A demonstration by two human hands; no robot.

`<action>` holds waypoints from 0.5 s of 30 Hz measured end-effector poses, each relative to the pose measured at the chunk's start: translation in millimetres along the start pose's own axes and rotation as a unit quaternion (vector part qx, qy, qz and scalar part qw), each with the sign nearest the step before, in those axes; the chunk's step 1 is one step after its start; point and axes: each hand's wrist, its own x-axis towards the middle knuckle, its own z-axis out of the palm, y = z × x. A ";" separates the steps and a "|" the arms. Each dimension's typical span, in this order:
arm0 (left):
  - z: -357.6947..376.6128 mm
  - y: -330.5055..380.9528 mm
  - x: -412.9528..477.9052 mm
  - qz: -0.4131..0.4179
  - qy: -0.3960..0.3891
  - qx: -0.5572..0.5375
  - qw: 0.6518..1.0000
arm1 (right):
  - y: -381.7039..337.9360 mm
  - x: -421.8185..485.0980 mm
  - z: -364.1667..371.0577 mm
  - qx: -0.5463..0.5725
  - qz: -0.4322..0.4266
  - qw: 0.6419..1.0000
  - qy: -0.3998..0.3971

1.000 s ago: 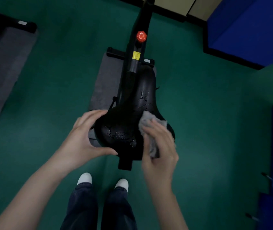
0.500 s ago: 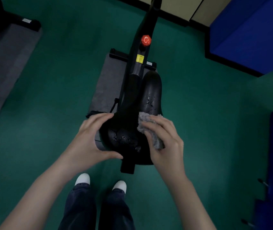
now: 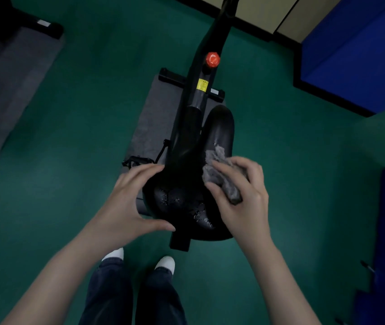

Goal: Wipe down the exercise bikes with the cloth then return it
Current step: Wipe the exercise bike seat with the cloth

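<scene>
Droplets [image 3: 200,214] speckle black saddle [image 3: 222,130]; grey mat [image 3: 154,118], green floor [image 3: 81,160] below.

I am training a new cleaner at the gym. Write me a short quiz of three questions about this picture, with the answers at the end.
1. True or false: the right hand holds the grey cloth against the bike's saddle.
2. Which hand steadies the wide end of the saddle without a cloth? A) the left hand B) the right hand C) neither hand
3. Fill in: most of the droplets lie on the saddle's ____ end (wide or narrow).

Key: 1 true; 2 A; 3 wide.
</scene>
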 end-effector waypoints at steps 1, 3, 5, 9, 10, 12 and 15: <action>0.1 -0.2 -0.1 -0.001 0.000 -0.002 1.000 | 0.8 -2.0 -1.0 -0.004 0.006 1.000 0.002; 0.4 -0.5 0.1 -0.001 0.000 -0.003 1.000 | 0.8 2.0 -0.4 0.001 0.023 1.000 0.012; 0.3 -1.3 0.4 0.002 0.000 -0.004 1.000 | -0.6 13.5 3.2 0.014 0.034 0.999 0.017; 0.5 -2.1 0.3 0.005 0.003 -0.006 1.000 | -2.1 42.7 9.6 0.030 0.046 0.998 0.026; 0.6 -2.4 0.2 0.005 0.003 -0.005 1.000 | -2.3 45.0 9.9 0.032 0.050 0.998 0.026; 0.5 -2.8 -0.2 0.006 0.004 -0.002 1.000 | -3.0 37.8 7.5 0.031 0.050 0.998 0.017; 0.5 -2.8 0.0 0.003 0.004 -0.003 1.000 | -1.5 13.2 -0.9 0.021 0.057 0.998 0.008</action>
